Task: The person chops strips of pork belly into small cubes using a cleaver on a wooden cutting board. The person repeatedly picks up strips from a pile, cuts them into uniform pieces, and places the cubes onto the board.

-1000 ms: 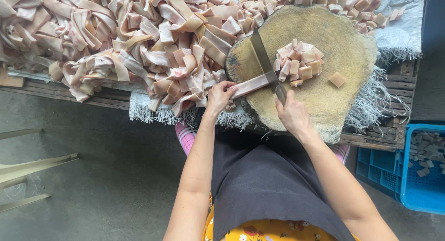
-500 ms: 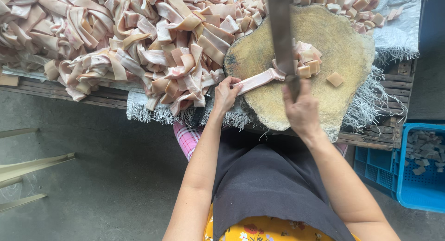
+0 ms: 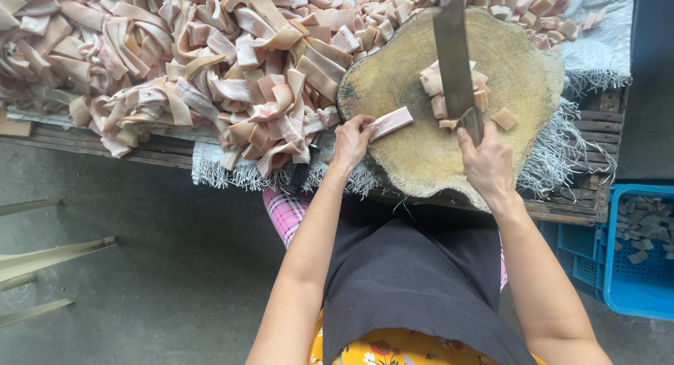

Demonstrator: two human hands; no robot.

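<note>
Soft even daylight, sharp focus

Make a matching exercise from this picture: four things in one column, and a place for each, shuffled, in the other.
Things:
1. cleaver
2. pale strip
3. blue crate
4. heap of strips

Places:
A. on the floor at the far right
B. piled left of the round chopping block
C. raised in the right hand above the cut pieces
D. pinched by the left hand at the block's left edge

Pairs: 1-C, 2-D, 3-A, 4-B
</note>
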